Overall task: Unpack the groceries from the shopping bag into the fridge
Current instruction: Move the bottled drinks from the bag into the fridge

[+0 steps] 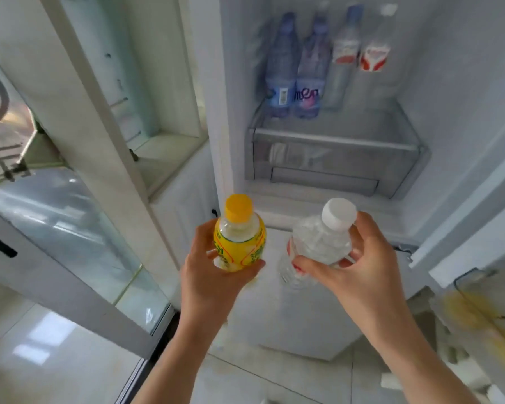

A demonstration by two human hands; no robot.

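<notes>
My left hand [210, 275] grips a small bottle with a yellow cap and yellow label [239, 237], held upright in front of the open fridge. My right hand [359, 263] grips a clear water bottle with a white cap [321, 243], tilted slightly, just to the right of the yellow one. Both bottles hang below the fridge's glass shelf [333, 138]. On that shelf stand two blue-labelled water bottles [295, 68] and two clear bottles with red-and-white labels [359, 53]. The shopping bag is out of sight.
A clear drawer [333, 167] sits under the shelf. The fridge door [478, 287] stands open at the right with a blurred yellow thing in its rack. White cabinet frames and a glass panel [70, 223] fill the left. Glossy tiled floor [56, 360] lies below.
</notes>
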